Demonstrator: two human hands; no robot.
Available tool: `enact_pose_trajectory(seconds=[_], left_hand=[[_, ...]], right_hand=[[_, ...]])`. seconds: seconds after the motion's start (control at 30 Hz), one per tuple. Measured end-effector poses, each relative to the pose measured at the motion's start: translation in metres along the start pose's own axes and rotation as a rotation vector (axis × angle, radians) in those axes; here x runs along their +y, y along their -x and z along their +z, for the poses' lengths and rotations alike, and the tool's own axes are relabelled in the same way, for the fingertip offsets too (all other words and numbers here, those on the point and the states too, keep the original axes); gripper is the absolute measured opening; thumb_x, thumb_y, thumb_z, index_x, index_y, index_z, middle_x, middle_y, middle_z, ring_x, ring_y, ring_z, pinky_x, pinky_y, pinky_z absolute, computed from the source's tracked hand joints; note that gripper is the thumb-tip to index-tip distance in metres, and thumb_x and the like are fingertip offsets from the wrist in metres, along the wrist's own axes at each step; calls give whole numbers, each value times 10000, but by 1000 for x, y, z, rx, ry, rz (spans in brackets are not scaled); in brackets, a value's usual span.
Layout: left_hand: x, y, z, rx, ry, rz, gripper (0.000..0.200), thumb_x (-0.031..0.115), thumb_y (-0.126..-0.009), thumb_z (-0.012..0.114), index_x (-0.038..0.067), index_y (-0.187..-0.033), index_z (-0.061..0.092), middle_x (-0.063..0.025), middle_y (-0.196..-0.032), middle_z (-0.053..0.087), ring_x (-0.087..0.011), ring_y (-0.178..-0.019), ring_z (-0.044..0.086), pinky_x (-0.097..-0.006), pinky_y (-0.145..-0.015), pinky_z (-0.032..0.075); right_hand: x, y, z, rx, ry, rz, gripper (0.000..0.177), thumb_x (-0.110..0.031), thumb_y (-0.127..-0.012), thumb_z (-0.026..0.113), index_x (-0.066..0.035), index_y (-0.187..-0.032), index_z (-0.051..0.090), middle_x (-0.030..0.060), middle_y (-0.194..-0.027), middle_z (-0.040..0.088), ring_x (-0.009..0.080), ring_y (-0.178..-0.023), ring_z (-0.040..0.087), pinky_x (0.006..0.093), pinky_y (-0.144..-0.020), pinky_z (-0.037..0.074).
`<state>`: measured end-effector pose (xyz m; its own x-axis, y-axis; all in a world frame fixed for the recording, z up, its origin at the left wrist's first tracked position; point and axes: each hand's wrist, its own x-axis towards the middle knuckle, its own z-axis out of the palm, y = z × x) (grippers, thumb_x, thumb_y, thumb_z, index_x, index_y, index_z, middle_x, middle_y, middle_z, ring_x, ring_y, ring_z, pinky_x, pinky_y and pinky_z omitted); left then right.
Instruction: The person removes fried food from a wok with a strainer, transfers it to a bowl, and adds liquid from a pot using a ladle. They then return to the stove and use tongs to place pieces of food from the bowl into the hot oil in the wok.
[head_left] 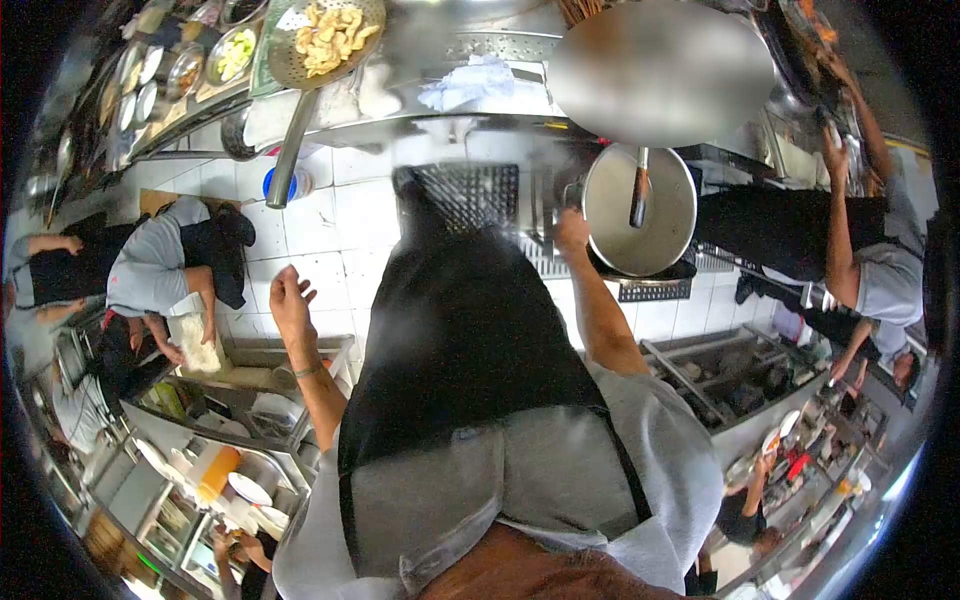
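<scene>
A deep metal pot [610, 215] is on my right, and a utensil with a dark handle [638, 205] leans into it. My right hand [572, 232] is closed round the handle at the pot's left side. My left hand [292, 303] hangs free over the tiled floor, its fingers loosely curled and apart, holding nothing. Beyond it, a perforated skimmer [283, 62] bears light fried pieces [333, 38], and its long handle [294, 150] sticks out past the counter edge.
A white cloth [470, 82] lies on the metal counter [430, 128]. A blurred oval patch hides the back right. Bowls of ingredients [232, 55] stand at the far left. One person bends with a white bag [198, 340] at left; another person [870, 250] works at right.
</scene>
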<state>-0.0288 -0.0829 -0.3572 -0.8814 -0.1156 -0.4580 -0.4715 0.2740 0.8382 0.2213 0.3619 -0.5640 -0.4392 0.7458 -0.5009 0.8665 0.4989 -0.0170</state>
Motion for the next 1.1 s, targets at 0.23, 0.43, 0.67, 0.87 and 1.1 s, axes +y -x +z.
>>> enact_pose_trajectory(seconds=[0.23, 0.43, 0.67, 0.87, 1.1], left_hand=[[-43, 45, -32, 101, -66, -41, 436, 322, -975, 594, -37, -1218, 546, -98, -1060, 591, -202, -915, 607, -322, -710, 552], [-58, 21, -19, 48, -80, 19, 381, 314, -981, 586, 10, -1211, 582, -92, -1084, 633, -190, -908, 628, -328, -731, 553], [9, -42, 29, 24, 115, 199, 382, 318, -957, 618, 5, -1177, 617, -99, -1083, 640, -183, -898, 641, -302, -713, 535], [66, -65, 39, -229, 424, 130, 493, 311, -997, 563, -46, -1331, 505, -148, -1192, 614, -202, -916, 659, -309, -741, 557], [77, -86, 55, -577, 542, -70, 507, 266, -948, 655, -94, -1272, 505, -147, -1052, 628, -230, -732, 677, -370, -661, 598]], right_hand=[[3, 36, -99, 481, -597, -353, 313, -267, -950, 593, 12, -927, 735, 261, -897, 704, 402, -882, 700, 450, -795, 544], [32, 32, -223, 885, -400, -141, 320, -240, -929, 586, 12, -1099, 684, 215, -984, 708, 357, -889, 690, 454, -819, 531], [114, -122, -133, 229, -682, -140, 727, -380, -917, 673, -22, -1479, 382, 232, -1355, 529, 346, -1090, 616, 422, -848, 525], [82, -81, -174, 481, 33, 30, 648, -344, -914, 669, -22, -1426, 435, 204, -1079, 585, 325, -893, 628, 447, -728, 515], [-7, -29, -217, 888, 320, -12, 547, -318, -913, 660, -44, -1363, 513, 192, -902, 630, 342, -798, 630, 497, -656, 509]])
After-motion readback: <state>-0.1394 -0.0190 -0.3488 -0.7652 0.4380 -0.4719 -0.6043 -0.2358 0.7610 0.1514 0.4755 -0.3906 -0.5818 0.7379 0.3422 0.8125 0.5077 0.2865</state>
